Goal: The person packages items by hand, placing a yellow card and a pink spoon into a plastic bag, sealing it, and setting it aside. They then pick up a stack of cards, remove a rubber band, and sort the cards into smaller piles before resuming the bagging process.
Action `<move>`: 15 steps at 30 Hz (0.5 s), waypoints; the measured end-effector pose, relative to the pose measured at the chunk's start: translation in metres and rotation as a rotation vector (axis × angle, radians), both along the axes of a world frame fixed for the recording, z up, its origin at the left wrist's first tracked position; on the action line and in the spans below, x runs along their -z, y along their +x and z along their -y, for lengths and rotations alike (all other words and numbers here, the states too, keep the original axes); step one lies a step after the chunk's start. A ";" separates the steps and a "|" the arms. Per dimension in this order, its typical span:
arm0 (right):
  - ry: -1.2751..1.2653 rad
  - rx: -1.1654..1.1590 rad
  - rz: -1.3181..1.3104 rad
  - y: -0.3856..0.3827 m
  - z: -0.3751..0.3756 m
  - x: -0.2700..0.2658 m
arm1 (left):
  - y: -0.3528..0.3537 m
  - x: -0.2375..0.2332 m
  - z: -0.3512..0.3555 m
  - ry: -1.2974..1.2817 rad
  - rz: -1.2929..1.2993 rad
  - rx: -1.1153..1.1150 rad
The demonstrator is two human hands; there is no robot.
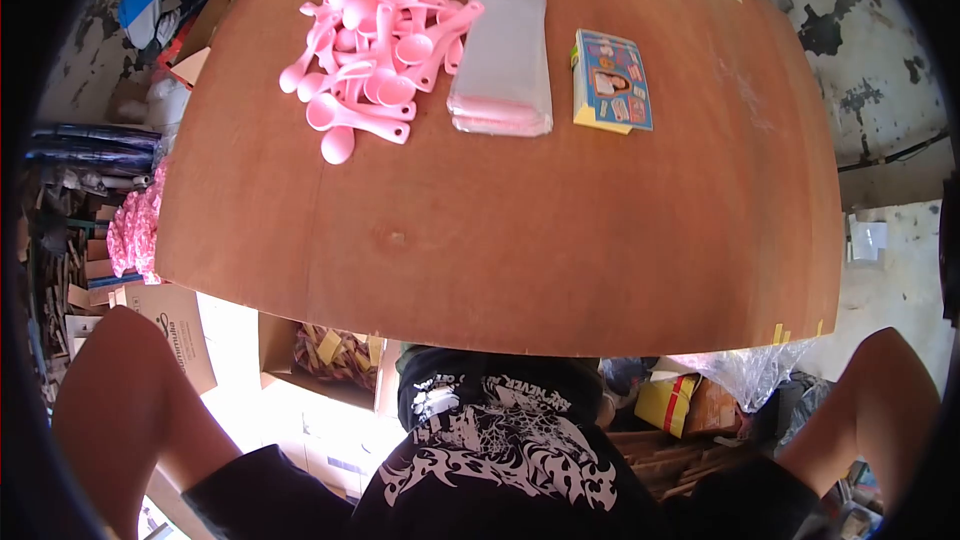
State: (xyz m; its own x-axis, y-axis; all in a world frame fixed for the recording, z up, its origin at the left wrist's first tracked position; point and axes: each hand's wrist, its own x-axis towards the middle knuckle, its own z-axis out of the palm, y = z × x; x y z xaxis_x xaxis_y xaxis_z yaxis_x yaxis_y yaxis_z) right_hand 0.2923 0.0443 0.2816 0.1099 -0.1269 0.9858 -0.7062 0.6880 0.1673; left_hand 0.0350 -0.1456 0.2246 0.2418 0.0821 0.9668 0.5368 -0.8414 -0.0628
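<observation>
Below the near edge of the desk (560, 240), at six o'clock, neither the left grip nor the right grip is brought into view, so it cannot be told whether either is clenched, released or closed on anything. Only a black printed shirt (500, 440) and two bare knees, the left knee (120, 390) and the right knee (880, 390), are seen there, and nothing on the board is touched. Farther out, toward twelve o'clock, three supplies are laid in a row. A heap of pink scoops (385, 40) is set at about eleven o'clock. A stack of clear bags (503, 55) is placed at twelve, met by the handles at the heap's right fringe. A stack of printed cards (612, 80) is kept at one o'clock, parted from the bags by a narrow strip of wood. The work is judged hardly begun: no scoop is seen inside a bag, no filled bag is shown anywhere, and all three piles appear untouched. The scoops are seen as glossy pale-pink plastic with round bowls and long flat handles, tangled in every direction, with a single scoop (337, 145) lying at the heap's seven o'clock edge. The bags are flat and translucent, tinted pink at the near end. The cards are yellow-edged with a blue pictured face.
</observation>
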 end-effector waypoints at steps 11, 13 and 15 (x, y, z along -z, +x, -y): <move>-0.619 0.355 0.983 -0.093 -0.136 0.217 | -0.080 0.152 -0.146 -0.324 0.621 -0.079; -0.191 0.519 1.199 -0.125 -0.142 0.247 | -0.065 0.190 -0.171 -0.575 0.718 -0.310; 0.071 0.565 1.160 -0.153 -0.146 0.252 | -0.062 0.214 -0.182 -0.714 0.532 -0.395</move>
